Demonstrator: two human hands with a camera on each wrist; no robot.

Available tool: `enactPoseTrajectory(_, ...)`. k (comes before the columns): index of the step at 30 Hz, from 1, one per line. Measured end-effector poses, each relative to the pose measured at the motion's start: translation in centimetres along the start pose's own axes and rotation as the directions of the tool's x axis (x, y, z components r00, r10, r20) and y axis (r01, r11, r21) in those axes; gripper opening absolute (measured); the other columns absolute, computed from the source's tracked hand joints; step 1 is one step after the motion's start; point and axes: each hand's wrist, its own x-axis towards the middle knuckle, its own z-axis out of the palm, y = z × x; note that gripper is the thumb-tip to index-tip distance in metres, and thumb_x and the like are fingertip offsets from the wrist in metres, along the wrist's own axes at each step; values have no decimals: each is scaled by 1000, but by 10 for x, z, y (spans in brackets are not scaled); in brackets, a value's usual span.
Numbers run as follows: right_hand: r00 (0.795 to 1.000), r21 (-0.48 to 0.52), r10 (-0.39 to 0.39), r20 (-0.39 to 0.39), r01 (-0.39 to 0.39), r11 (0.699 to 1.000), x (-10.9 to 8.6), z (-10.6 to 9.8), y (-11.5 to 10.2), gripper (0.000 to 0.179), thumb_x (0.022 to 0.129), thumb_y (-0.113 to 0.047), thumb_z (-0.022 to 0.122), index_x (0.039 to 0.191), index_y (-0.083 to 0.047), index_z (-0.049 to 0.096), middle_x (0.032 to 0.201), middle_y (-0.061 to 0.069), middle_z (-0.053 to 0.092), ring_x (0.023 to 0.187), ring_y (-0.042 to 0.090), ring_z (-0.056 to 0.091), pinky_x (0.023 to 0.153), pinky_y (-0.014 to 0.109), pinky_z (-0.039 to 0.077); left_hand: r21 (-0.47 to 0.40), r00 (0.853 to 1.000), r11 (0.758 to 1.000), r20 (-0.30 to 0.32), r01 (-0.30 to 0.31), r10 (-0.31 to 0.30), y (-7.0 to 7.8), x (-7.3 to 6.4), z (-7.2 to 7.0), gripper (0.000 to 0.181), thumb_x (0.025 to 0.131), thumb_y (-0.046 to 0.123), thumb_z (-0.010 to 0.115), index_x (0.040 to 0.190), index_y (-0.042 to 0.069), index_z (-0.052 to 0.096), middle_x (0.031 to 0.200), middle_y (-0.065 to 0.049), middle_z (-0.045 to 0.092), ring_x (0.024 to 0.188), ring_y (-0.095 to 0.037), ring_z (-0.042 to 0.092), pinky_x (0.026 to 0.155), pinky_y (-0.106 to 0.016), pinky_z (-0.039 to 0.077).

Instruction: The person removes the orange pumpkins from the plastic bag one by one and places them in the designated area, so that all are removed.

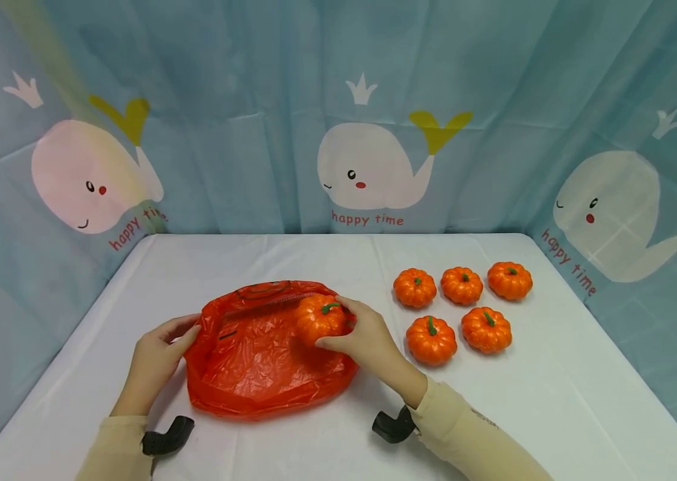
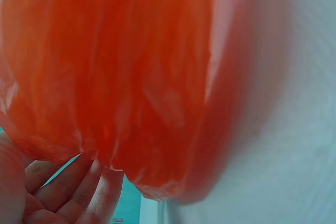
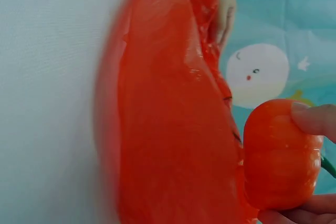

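Observation:
A red plastic bag [image 1: 254,361] lies on the table, its mouth spread wide and facing up. At its left rim, my left hand [image 1: 161,354] grips the film between thumb and fingers. In the left wrist view, the fingers [image 2: 79,190] curl up behind the bag's edge. My right hand [image 1: 371,341] holds a small orange toy pumpkin [image 1: 314,319] with a green stem over the right part of the bag's mouth. The right wrist view shows that pumpkin [image 3: 278,156] between thumb and fingers, above the bag's rim.
Several more pumpkins stand to the right in two rows, among them a front one [image 1: 431,341] close to my right forearm and a far corner one [image 1: 509,280]. A white cloth covers the table [image 1: 555,401]. Blue curtains [image 1: 242,167] with whale prints enclose its back and sides.

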Motion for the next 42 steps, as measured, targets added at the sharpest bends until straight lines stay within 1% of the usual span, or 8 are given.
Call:
enactPoseTrajectory(3,1000,14,7,-12,-7,1000,-3,-5,0,80,75,-33,88,143,-11,53,145,10,55,132,30,53,105,48,51,10,1000,1000,-5,-3,3,0,0,0,57,100,48,52,138,6,57,138,-24,58,124,-38,54,73,-8,52)
enactPoseTrajectory(7,999,54,17,-30,-15,998,-7,-13,1,79,74,-31,89,142,-11,54,142,10,57,129,29,56,103,45,53,21,1000,1000,-8,-5,6,0,-1,0,58,100,48,52,140,6,56,138,-23,58,126,-39,53,79,-18,59)
enactPoseTrajectory(15,996,146,-1,-89,14,989,-12,-28,6,76,72,-19,90,139,-4,56,138,11,60,127,28,58,103,46,52,26,999,999,-23,-21,22,0,-1,-2,56,100,47,52,139,6,56,137,-24,58,124,-39,54,76,-14,57)
enactPoseTrajectory(19,996,159,10,-93,5,987,-12,-35,7,77,73,-19,89,140,-4,55,140,12,59,129,29,56,104,47,51,32,999,999,-28,-20,21,0,0,-2,56,100,47,52,138,6,57,136,-24,59,124,-39,54,78,-21,60)
enactPoseTrajectory(27,994,155,34,-100,-18,988,-20,-57,5,79,74,-24,89,143,-8,53,145,11,54,133,29,53,105,43,50,26,1000,1000,-16,-5,5,1,-1,0,56,100,48,53,138,6,57,137,-24,58,126,-40,53,84,-31,61)
enactPoseTrajectory(33,991,112,66,-117,-53,992,-30,-80,7,84,75,-31,88,146,-9,49,146,14,52,133,31,55,106,42,49,19,1000,1000,-26,-14,14,0,-2,1,56,100,47,54,137,6,58,136,-24,59,124,-39,54,81,-25,61)
enactPoseTrajectory(39,985,82,91,-145,-79,993,-36,-105,11,86,76,-35,86,148,-8,46,150,17,48,133,33,55,104,39,50,14,1000,1000,-24,-2,3,-1,-3,0,56,100,48,53,138,6,57,138,-24,58,127,-40,53,84,-32,61)
enactPoseTrajectory(42,982,86,109,-155,-96,992,-39,-116,13,88,78,-36,85,149,-6,43,151,17,45,135,33,53,104,37,49,14,1000,1000,-28,-5,5,-1,-2,1,56,100,48,53,137,7,58,137,-23,59,126,-39,53,82,-29,61)
